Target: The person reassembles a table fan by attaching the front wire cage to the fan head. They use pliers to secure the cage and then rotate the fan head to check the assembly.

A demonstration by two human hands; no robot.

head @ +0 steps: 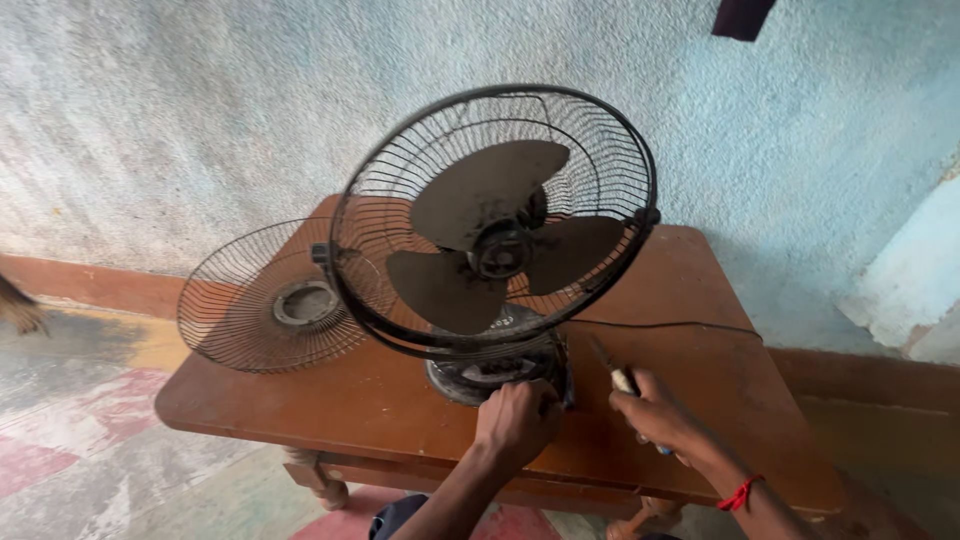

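The left hand grips the top-heavy table fan by its solid base, wisely avoiding the flimsy wire guard above, while the right hand beside it clasps a screwdriver.

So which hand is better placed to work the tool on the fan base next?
Probably the right hand: it already grips the screwdriver, tip angled toward the fan base. The left hand is closed on the base, steadying it.
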